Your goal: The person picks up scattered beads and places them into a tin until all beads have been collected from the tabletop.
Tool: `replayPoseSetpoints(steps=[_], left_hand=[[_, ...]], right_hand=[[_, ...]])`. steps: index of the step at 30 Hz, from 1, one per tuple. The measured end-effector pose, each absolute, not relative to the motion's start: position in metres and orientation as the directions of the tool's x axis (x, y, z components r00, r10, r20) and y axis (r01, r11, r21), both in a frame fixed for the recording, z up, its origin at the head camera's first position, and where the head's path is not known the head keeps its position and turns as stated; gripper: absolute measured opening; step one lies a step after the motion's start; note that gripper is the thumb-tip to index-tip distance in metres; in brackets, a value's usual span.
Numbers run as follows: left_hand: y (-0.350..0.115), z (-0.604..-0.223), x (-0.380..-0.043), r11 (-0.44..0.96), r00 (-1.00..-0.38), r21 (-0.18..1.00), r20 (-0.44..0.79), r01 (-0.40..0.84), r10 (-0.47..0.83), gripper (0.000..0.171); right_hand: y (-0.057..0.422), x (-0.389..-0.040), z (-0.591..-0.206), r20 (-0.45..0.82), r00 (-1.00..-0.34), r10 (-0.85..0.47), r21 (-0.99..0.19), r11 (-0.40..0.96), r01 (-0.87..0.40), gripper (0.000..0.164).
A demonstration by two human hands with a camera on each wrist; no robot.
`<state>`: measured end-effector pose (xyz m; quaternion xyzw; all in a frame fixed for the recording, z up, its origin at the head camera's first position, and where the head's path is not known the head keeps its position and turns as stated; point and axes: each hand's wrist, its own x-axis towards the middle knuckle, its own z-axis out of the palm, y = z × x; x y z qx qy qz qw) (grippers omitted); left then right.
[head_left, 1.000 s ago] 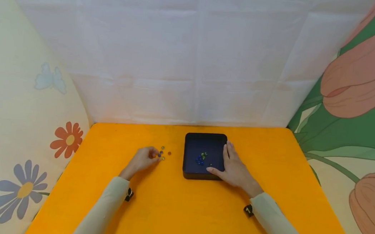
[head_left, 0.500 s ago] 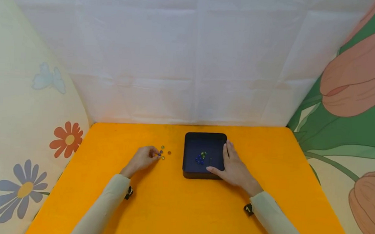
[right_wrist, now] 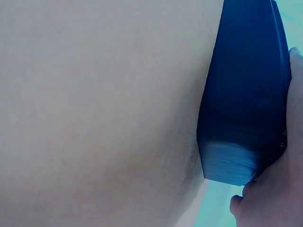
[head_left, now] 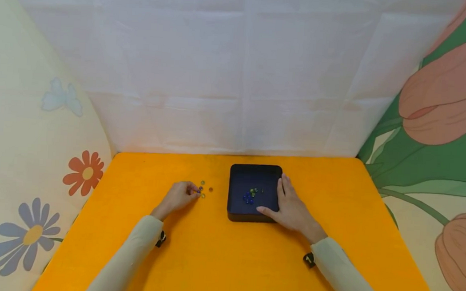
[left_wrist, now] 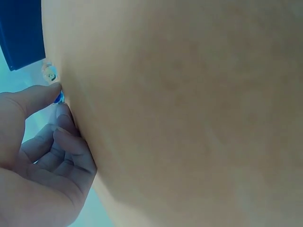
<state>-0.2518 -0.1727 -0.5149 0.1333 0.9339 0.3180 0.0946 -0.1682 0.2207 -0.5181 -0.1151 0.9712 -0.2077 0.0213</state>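
In the head view, my left hand is low over the table, left of the black tray. Thumb and index finger pinch a blue marble, partly hidden in the left wrist view. Close by lie a yellowish clear marble, a dark marble, a greenish marble and an orange-brown marble. My right hand rests against the tray's near right corner, straight fingers along its right wall and thumb over the near rim. Several blue marbles and green marbles sit inside.
A yellow-orange cloth covers the table. Behind it hangs a white sheet; flower-patterned cloths stand at the left and right. Each wrist wears a small black device, left and right.
Inside the tray, one small marble has rolled away from the near side toward the far side, beside the green ones. The left fingers have drawn together on the blue marble. The right hand stays put.
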Motion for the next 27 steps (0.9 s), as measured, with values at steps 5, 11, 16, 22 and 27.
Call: replayPoseSetpoints(steps=[5,11,16,22,27], left_hand=[[-0.1727,-0.5159,-0.2527,0.756,-0.946,0.627,-0.094,0.185,0.309,0.017],[-0.1732,-0.5143,-0.2515,0.752,-0.945,0.635,-0.106,0.176,0.31,0.016],[-0.1734,-0.5138,-0.2507,0.749,-0.943,0.639,-0.109,0.176,0.315,0.015],[-0.1748,-0.5126,-0.2499,0.739,-0.941,0.655,-0.127,0.158,0.314,0.018],[-0.1753,-0.5091,-0.2505,0.746,-0.944,0.651,-0.139,0.141,0.3,0.023]], right_hand=[[0.2214,-0.1688,-0.5171,0.014,-0.972,-0.235,-0.404,0.888,-0.22,0.125],[0.2217,-0.1683,-0.5182,0.021,-0.97,-0.241,-0.42,0.879,-0.227,0.125],[0.2218,-0.1675,-0.5188,0.022,-0.971,-0.236,-0.419,0.88,-0.223,0.125],[0.2214,-0.1669,-0.5178,0.019,-0.971,-0.237,-0.416,0.881,-0.223,0.126],[0.2215,-0.1667,-0.517,0.021,-0.971,-0.237,-0.422,0.879,-0.223,0.125]])
